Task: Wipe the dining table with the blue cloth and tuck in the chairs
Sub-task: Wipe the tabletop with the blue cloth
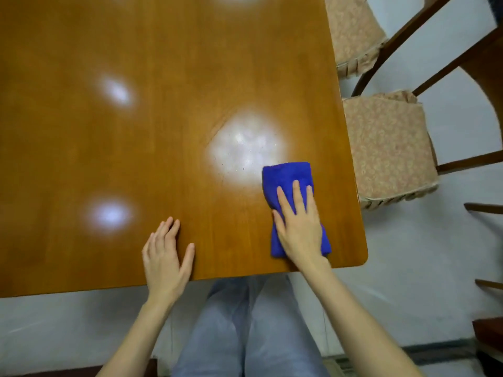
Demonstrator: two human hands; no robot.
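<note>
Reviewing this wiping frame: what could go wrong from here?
1. The right hand presses the blue cloth close to the near right corner of the table; an outward stroke could carry it off the edge.
2. Specks or droplets show in the glare patch just beyond the cloth; glare may hide missed spots.
3. The nearer chair and the farther chair sit out beside the table; tucking could be forgotten.

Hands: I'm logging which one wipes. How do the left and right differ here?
The right hand lies flat on the cloth; the left hand rests on bare table. The right is by the table's near right corner; the left is further left along the near edge. Both are palm down with straight fingers.
</note>
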